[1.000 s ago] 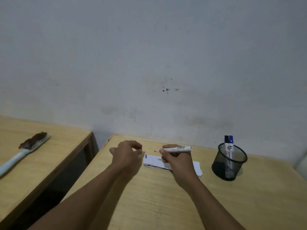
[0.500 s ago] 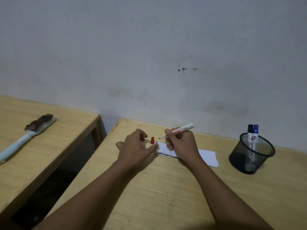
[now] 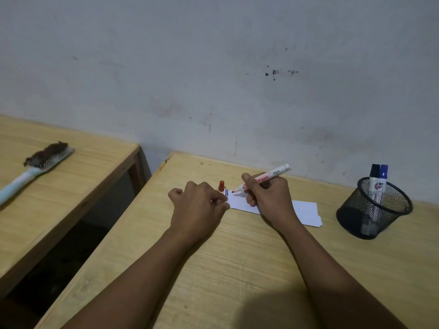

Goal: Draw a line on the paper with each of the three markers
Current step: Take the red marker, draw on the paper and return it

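Note:
My right hand (image 3: 269, 197) grips an uncapped red marker (image 3: 268, 176), its tip touching the left end of a white paper (image 3: 305, 211) on the wooden table (image 3: 237, 269). Two short dark lines (image 3: 226, 192) show at the paper's left end. The red cap (image 3: 221, 185) stands upright on the table just beyond my left hand (image 3: 198, 207). My left hand rests with curled fingers on the paper's left corner. A black-capped marker (image 3: 373, 184) and a blue-capped marker (image 3: 382, 184) stand in a black mesh cup (image 3: 374, 210) at the right.
A second wooden table (image 3: 59, 198) stands to the left across a dark gap, with a brush (image 3: 35, 166) lying on it. A grey wall (image 3: 213, 79) rises directly behind both tables.
The red cap left my left hand and now stands on the table. My left hand came down onto the paper's corner. The marker tip dropped to the paper.

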